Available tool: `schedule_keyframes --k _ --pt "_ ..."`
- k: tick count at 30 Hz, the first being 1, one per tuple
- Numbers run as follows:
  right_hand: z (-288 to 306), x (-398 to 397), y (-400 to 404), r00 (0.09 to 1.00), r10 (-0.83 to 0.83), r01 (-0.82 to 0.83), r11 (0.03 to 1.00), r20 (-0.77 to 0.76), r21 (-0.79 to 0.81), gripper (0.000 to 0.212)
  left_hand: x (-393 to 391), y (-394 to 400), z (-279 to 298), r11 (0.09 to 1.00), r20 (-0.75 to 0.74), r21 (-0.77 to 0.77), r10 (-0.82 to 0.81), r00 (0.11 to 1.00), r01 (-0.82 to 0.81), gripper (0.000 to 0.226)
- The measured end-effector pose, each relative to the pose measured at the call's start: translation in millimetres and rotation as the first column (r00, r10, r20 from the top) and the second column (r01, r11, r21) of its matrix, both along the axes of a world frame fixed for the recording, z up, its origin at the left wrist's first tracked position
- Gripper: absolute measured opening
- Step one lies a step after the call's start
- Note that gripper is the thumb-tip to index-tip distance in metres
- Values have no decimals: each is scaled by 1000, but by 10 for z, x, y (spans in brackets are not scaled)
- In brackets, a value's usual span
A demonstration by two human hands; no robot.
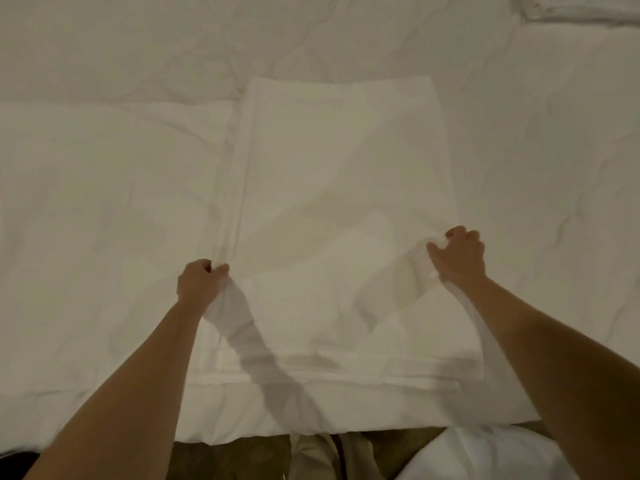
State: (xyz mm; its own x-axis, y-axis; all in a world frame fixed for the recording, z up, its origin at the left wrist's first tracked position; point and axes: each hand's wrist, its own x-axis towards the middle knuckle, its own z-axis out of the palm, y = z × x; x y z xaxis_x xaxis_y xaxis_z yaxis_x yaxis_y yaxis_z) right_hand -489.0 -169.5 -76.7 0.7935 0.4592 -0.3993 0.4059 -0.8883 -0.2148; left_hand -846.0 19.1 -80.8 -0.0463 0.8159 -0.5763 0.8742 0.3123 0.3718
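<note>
White cloth point(339, 188) in left hand point(199, 285) and right hand point(460, 258)

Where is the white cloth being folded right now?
In the head view the white cloth lies centre on the bed, its near side edges held by the left hand and the right hand.

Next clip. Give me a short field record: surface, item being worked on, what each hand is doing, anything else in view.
surface: bed with wrinkled white bedding
item: white cloth, spread flat, its long side running away from the person
left hand: grips the cloth's left edge, raised off the bed
right hand: grips the cloth's right edge, also raised
other: stack of white fabric at the far right; brown floor below the bed's near edge
</note>
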Motion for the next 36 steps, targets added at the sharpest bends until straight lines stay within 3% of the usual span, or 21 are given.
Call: schedule_keyframes --k 6,9,11,18,25,29,32,36 --pt "-77 184 -195 981 -132 132 991 -144 -10 64 -159 -140 -31 991 98 -40 132 986 -128 19" --pt "-147 197 -274 970 -151 148 989 -192 -29 61 -248 -282 -22 947 171 -264 232 958 -182 18" --pt "-179 201 -315 967 -165 160 986 -196 -38 54 -356 -380 -1 925 140 -351 204 969 -144 23" --pt "-147 314 -351 983 -95 99 995 -159 20 20 -453 -736 20 951 81 -274 174 981 -146 25" --pt "-245 231 -713 883 -310 281 951 -354 -132 51 -471 -742 208 868 93 -495 111 989 -51 32" --pt "-195 174 -765 829 -338 318 940 -445 -122 55 -531 -750 267 841 207 -535 225 952 -82 33" --pt "-132 121 -891 789 -312 276 950 -529 -148 50 -479 -959 169 915 123 -393 148 981 -89 18" --pt "0 126 -1030 902 -135 67 982 -410 -175 21 -509 -1016 117 902 -51 -425 63 997 -79 25"
